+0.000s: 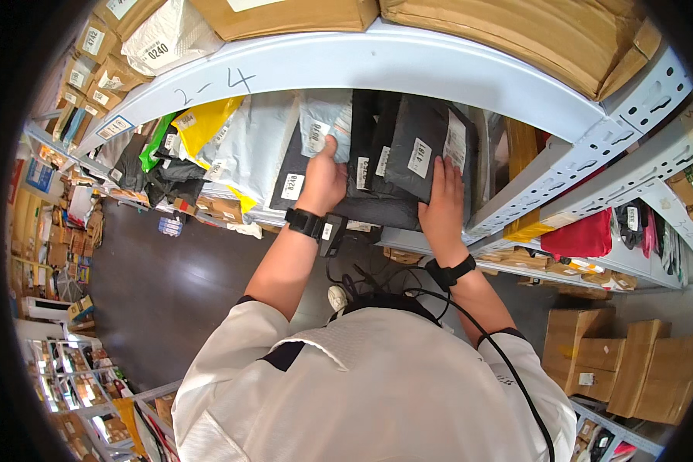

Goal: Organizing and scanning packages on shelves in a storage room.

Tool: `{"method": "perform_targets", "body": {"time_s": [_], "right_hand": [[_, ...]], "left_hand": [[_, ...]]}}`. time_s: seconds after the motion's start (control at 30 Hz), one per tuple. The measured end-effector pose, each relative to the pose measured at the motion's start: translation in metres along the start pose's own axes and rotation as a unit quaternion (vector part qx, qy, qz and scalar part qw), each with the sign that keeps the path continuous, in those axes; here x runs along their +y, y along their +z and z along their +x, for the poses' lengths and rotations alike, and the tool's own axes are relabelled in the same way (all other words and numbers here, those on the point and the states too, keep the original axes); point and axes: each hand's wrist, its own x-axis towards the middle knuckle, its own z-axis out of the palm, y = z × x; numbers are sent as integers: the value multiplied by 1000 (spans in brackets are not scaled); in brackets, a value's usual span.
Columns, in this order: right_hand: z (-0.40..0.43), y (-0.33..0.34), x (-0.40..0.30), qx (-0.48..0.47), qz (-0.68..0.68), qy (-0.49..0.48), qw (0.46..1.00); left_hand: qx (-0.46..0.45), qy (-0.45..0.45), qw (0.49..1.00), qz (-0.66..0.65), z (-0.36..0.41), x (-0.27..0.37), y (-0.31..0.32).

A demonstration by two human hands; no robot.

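Observation:
My left hand (323, 185) is at the packed shelf, its thumb pressed on the front of a pale blue mailer bag (339, 110). Its other fingers curl around to the right, partly hidden in the gap between parcels. My right hand (446, 202) lies with its fingers flat on the lower right of a dark grey mailer bag (407, 124), thumb spread to the left. That bag leans in front of other black mailers (365, 124). Below them sits a wider black parcel (381, 211). Left of my left hand stands another dark mailer (283, 173) with a white label.
A grey metal shelf beam (323, 60) crosses above my hands, with cardboard boxes (514, 37) over it. A perforated upright (554, 179) stands close on the right. Yellow (211, 124) and white mailers (265, 138) fill the shelf leftward. A black cable (496, 346) hangs by my right arm.

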Motion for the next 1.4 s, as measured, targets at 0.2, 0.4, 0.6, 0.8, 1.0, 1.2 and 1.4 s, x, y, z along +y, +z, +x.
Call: {"method": "perform_targets", "body": {"time_s": [0.2,0.4,0.6,0.8,1.0,1.2,1.4], "right_hand": [[1,5,-1,7,-29,7,1000],[10,7,-8,-13,-78,6,997],[11,6,-6,-24,-122,17,992],[0,13,5,62,-126,13,990],[-17,3,10,124,-118,-10,985],[-31,8,-6,163,-111,19,980],[-34,8,-10,255,-130,-17,958]], "left_hand": [[-114,86,989,-39,-37,79,-14],[-232,41,961,-142,-56,84,14],[-269,-55,956,-102,-57,10,93],[-172,-127,977,-9,-42,-52,140],[-152,-150,973,82,-41,-64,145],[-194,-85,962,172,-54,-50,132],[-296,3,912,283,-92,-16,57]]}}
